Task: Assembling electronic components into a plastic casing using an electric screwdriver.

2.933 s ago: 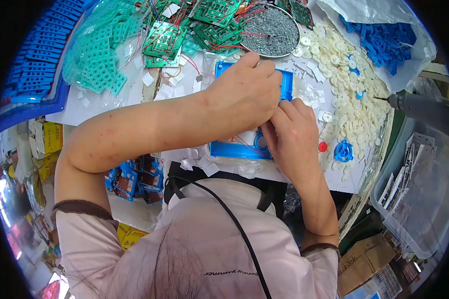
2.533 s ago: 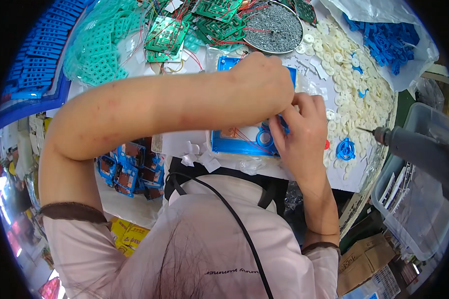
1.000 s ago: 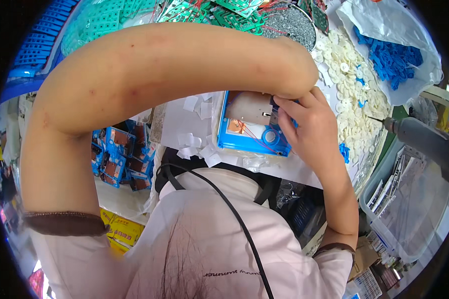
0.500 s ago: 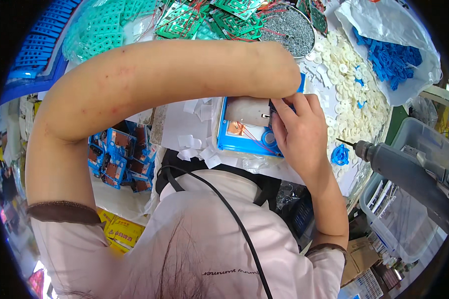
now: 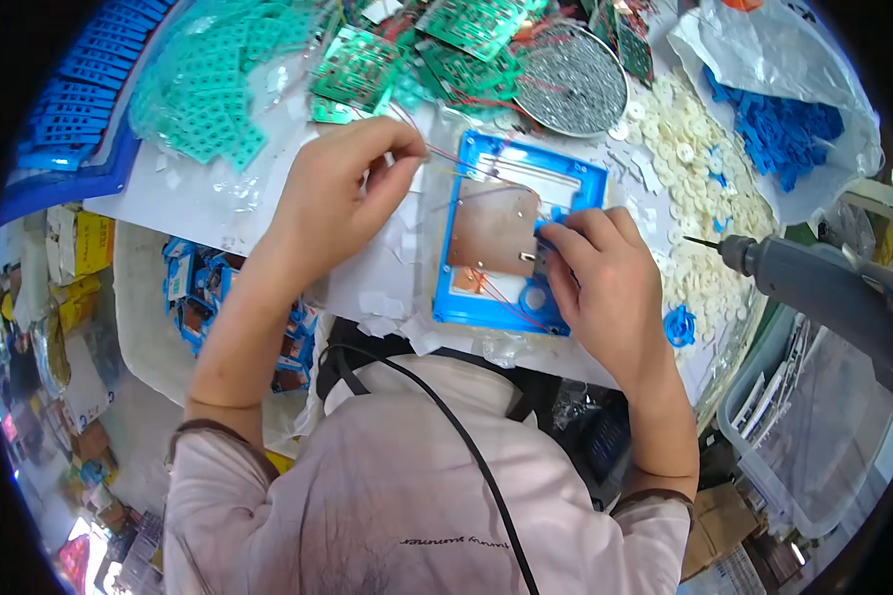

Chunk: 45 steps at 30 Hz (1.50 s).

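Note:
A shallow blue plastic casing (image 5: 486,315) lies in front of me. A brown copper-toned board (image 5: 496,226) sits in it, with thin red wires by its lower corner. My right hand (image 5: 610,283) is closed on the casing's right side, thumb and fingers bent over its edge; the fingertips partly cover what is beneath. My left hand (image 5: 342,193) is raised left of the casing's upper corner. Its thumb and forefinger are pinched on thin wires (image 5: 445,156), which run toward the casing.
Green circuit boards (image 5: 357,74) with red wires and a round tin of screws (image 5: 574,84) lie at the back. White discs (image 5: 690,149) spread on the right, by an electric screwdriver (image 5: 814,283). Blue casings (image 5: 184,288) fill a bin at left. Green pads (image 5: 203,99) lie far left.
My left arm, which reached across the casing, has swung back left and its hand now shows, pinching wires. The casing's upper part is uncovered. My right hand stays at its right side.

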Available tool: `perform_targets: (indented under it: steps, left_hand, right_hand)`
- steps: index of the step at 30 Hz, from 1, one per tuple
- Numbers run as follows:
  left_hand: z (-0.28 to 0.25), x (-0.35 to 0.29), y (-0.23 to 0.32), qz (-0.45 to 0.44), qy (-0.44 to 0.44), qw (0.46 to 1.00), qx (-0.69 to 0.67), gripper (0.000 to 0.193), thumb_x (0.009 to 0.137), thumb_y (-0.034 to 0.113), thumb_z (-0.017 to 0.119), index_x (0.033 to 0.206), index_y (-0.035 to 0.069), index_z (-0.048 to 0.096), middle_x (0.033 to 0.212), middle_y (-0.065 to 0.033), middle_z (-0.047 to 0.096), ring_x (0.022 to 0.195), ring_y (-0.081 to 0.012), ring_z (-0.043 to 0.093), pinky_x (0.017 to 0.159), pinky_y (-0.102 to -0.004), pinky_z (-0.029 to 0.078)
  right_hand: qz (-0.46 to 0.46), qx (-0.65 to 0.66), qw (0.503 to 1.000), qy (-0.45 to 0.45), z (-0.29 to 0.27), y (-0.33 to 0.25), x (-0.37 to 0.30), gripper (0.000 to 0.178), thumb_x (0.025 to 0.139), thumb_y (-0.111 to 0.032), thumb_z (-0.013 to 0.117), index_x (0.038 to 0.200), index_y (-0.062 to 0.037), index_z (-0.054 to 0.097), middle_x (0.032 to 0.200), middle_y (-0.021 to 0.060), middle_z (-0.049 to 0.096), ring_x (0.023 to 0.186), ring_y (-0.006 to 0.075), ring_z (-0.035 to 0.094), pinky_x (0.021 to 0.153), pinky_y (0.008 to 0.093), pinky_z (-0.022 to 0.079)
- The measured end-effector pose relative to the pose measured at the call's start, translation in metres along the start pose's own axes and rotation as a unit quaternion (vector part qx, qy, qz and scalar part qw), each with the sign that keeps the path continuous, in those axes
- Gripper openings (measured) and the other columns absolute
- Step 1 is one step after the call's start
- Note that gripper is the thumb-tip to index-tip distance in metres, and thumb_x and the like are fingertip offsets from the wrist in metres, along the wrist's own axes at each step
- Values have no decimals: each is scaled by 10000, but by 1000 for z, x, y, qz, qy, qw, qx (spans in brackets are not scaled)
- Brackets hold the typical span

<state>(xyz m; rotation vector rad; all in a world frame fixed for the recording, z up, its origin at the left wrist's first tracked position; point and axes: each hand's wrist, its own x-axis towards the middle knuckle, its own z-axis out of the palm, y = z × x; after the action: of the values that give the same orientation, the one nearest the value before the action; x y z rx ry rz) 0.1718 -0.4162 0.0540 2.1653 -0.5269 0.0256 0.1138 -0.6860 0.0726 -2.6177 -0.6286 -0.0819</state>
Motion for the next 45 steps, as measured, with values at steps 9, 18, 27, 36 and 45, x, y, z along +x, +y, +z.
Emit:
perform_targets:
  steps: [9, 18, 27, 36, 45]
  left_hand:
    - [-50, 58, -50, -15, 207, 973, 99, 146, 904, 133, 712, 961, 0, 692, 782, 5, 627, 660, -61, 489, 599, -233, 398]
    - [-14, 70, 7, 115, 75, 989, 53, 95, 898, 86, 692, 960, 15, 706, 864, -63, 669, 727, -153, 592, 665, -285, 466]
    - [38, 36, 20, 237, -9, 967, 97, 159, 849, 123, 711, 986, 44, 697, 981, -108, 678, 939, -311, 624, 844, -434, 482]
    - [48, 56, 4, 77, -9, 987, 143, 133, 833, 180, 735, 877, 68, 679, 918, -59, 683, 900, -239, 627, 857, -403, 426]
    - [40, 34, 17, 162, 19, 985, 50, 90, 829, 175, 733, 884, 132, 677, 919, -9, 672, 902, -211, 601, 892, -399, 336]
  right_hand:
    - [15, 44, 999, 1, -7, 1, 3, 203, 777, -37, 726, 980, -33, 725, 928, 105, 658, 850, 296, 591, 732, 395, 508]
    - [127, 152, 959, 203, -37, -3, -59, 221, 806, 64, 686, 1023, 39, 713, 903, 151, 677, 815, 262, 631, 727, 343, 499]
    - [-22, 64, 783, 619, -110, 31, -72, 644, 872, -229, 728, 1348, 95, 439, 1180, 265, 607, 944, 305, 640, 757, 382, 554]
    - [7, 236, 860, 452, -98, 33, -47, 583, 913, -137, 691, 1381, 79, 418, 1228, 244, 599, 1050, 312, 631, 909, 430, 550]
    - [80, 224, 952, 191, -34, -32, -26, 625, 794, -9, 720, 1381, 32, 511, 1161, 159, 609, 874, 201, 574, 665, 270, 486]
